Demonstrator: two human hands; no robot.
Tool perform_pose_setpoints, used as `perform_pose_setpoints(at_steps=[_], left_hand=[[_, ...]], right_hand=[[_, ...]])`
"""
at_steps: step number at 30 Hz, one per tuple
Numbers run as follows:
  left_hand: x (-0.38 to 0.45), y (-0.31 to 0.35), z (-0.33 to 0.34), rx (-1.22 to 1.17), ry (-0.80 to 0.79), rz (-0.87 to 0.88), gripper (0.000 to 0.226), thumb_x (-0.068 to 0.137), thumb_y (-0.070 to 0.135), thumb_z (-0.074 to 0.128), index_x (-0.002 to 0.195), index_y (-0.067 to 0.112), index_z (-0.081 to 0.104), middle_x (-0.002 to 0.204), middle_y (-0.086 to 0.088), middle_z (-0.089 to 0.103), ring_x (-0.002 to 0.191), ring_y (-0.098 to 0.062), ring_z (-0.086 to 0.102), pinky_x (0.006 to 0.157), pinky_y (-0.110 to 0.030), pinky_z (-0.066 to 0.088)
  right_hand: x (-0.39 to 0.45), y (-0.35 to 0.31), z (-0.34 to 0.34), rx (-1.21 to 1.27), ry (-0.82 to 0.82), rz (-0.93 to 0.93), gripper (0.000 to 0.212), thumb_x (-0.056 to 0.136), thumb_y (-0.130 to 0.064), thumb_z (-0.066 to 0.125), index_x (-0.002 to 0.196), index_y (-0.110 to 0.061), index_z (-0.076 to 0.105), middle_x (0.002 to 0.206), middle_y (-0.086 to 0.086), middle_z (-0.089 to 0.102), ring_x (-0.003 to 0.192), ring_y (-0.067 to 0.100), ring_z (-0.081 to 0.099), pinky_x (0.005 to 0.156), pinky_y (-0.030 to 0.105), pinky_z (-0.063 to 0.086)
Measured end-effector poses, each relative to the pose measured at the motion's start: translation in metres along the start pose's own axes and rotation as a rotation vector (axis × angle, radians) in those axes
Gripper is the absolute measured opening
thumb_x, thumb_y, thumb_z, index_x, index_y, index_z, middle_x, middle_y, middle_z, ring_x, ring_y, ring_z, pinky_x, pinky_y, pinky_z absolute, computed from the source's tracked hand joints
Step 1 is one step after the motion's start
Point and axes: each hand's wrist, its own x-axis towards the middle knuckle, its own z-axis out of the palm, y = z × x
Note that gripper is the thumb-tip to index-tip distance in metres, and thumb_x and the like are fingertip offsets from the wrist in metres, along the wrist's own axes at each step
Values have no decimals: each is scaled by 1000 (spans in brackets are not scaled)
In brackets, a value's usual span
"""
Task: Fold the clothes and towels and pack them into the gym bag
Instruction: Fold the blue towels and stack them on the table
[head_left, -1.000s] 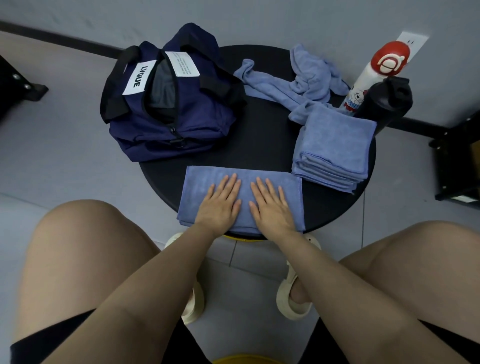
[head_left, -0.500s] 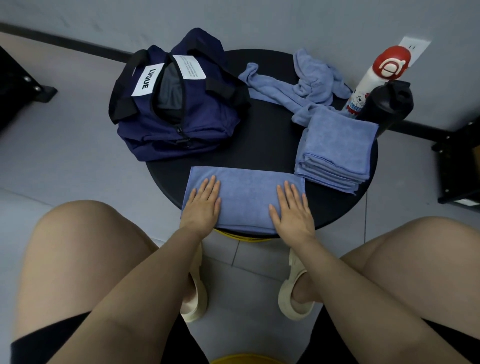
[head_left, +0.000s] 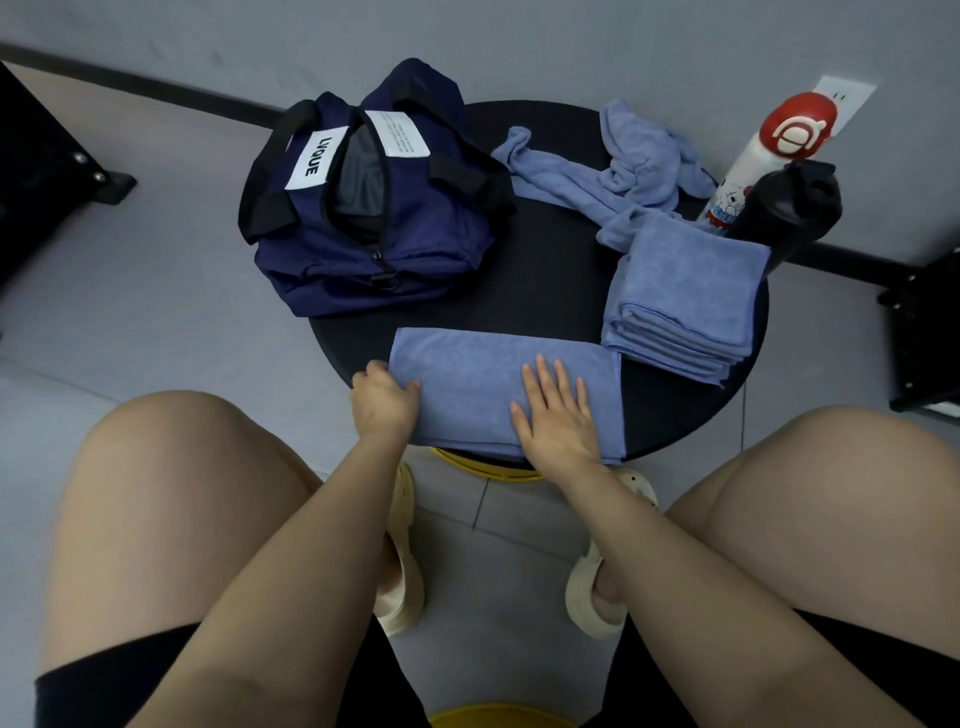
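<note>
A blue towel (head_left: 467, 379) folded into a long strip lies at the near edge of the round black table (head_left: 550, 291). My left hand (head_left: 382, 402) pinches the strip's left end, thumb on top. My right hand (head_left: 558, 418) lies flat on the strip, right of its middle, fingers straight. A stack of folded blue towels (head_left: 685, 296) sits on the table's right side. Behind the stack, a crumpled blue towel (head_left: 613, 166) is spread out. The navy gym bag (head_left: 374, 208) stands unzipped at the table's back left.
A white bottle with a red cap (head_left: 763, 156) and a black bottle (head_left: 795, 213) stand at the table's right rim. Black furniture legs (head_left: 919, 338) are at the right, another black frame (head_left: 47, 176) at the left. My knees flank the table.
My left hand slid from the towel's top to its left end and now pinches it. My right hand moved a little toward the middle and stays flat.
</note>
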Motion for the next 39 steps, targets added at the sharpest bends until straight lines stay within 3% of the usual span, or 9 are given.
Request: perform_pose_setpoints(at_steps=[3,7,15,19,22,29,31,34,39], left_hand=[[9,-5,-7,-62,-97,-79,34,88,27,64,108,1,58,107,-15,60,100,-32,56,77,-34,42],[21,-11,-22,-239,-126,-184,16,84,22,66,84,8,57,83,-4,55,87,-27,53,71,-31,41],[18,-8,-40,-361,24,-63,27,80,17,68,105,16,56,92,3,59,86,-17,55,76,-28,42],[7,2,-39,-455,-9,17,38,81,8,67,117,11,59,103,-2,66,93,-17,60,85,-28,47],[-4,9,-35,-462,-35,98,41,81,2,65,120,8,59,112,-7,66,101,-18,62,91,-28,48],[-28,10,-14,-234,-155,394,55,79,-4,60,131,12,54,122,-7,64,113,-17,57,76,3,32],[-31,5,-10,-150,-197,441,62,79,-3,59,137,17,48,121,-7,64,109,-21,59,74,-1,33],[-35,-5,-7,-51,-195,491,67,80,-4,56,142,16,42,126,-8,61,111,-25,57,76,-8,33],[-38,-20,-5,39,-114,459,47,85,5,57,131,10,51,128,-9,57,110,-29,57,80,-24,39]], right_hand=[[1,-5,2,-13,9,2,58,103,-42,17,153,-18,-1,160,2,-9,146,19,-15,115,38,-16],[4,-19,6,-9,10,-28,59,102,-43,17,152,-17,-1,160,2,-9,146,20,-15,114,37,-17],[14,-39,6,89,-28,-49,61,102,-45,20,153,-16,4,161,4,-5,147,19,-13,116,36,-15],[17,-54,-11,522,100,-15,49,101,-31,41,144,-8,38,154,8,30,145,19,20,117,27,9],[23,-74,-30,791,142,75,42,98,-28,50,135,-8,52,139,9,52,130,20,44,104,22,31],[42,-98,-58,961,105,227,35,94,-29,59,118,-3,64,111,10,69,107,23,61,82,25,45],[46,-102,-60,980,103,282,27,91,-24,63,110,-6,69,104,8,71,98,20,64,72,21,44],[52,-104,-61,917,67,341,18,88,-17,66,101,-6,72,99,11,71,93,23,66,73,26,50],[53,-103,-61,735,38,312,15,87,-3,57,92,0,70,91,15,70,88,28,66,77,37,55]])
